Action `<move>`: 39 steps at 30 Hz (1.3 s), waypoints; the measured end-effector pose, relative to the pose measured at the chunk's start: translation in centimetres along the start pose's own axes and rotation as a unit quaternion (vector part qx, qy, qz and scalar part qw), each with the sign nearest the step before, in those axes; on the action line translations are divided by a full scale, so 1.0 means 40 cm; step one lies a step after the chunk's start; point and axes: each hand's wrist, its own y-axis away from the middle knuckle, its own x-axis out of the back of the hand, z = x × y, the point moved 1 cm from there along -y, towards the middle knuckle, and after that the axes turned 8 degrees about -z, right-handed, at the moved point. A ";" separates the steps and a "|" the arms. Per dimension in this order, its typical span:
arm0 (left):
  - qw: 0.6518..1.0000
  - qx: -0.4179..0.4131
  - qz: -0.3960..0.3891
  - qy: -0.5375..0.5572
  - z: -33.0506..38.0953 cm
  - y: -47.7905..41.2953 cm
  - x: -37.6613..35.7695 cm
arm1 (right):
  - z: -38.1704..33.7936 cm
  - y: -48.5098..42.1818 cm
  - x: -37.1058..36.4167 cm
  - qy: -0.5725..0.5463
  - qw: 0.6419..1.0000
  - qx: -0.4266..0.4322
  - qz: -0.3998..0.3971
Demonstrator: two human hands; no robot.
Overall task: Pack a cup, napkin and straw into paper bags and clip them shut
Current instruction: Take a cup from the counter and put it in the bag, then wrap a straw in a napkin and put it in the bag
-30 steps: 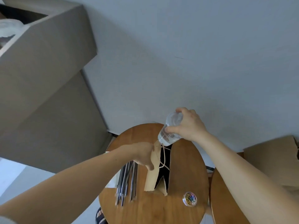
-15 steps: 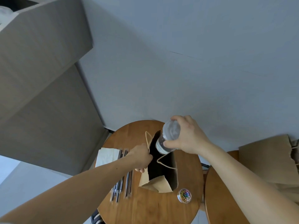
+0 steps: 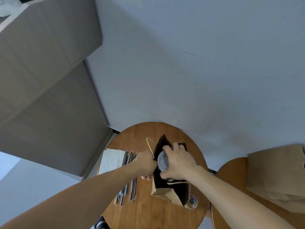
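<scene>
- While the brown paper bag stands open on the round wooden table, both of the person's forearms reach out over it.
- The left hand grips the bag's left rim, fingers curled round the paper just below one rope handle; the mouth gapes dark.
- The right hand has fingers and thumb wrapped round a clear plastic cup, which sits in the bag's mouth, its round end facing up.
- White napkins lie flat at the table's left edge, and wrapped dark straws lie between them and the bag.
- A small tub of coloured paper clips sits just beside the bag's near right corner.
- On a second wooden table to the right rests a stack of flat paper bags.
</scene>
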 end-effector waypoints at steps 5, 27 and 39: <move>1.000 0.010 0.009 -0.009 -0.019 0.017 0.004 | -0.019 -0.085 -0.123 -0.016 0.998 -0.040 -0.043; 0.996 -0.033 0.053 -0.070 -0.033 0.019 0.001 | -0.036 -0.156 -0.234 0.075 0.987 -0.059 -0.129; 0.980 -0.027 -0.159 -0.113 -0.019 0.062 0.050 | 0.096 0.138 0.159 -0.086 0.994 -0.016 -0.061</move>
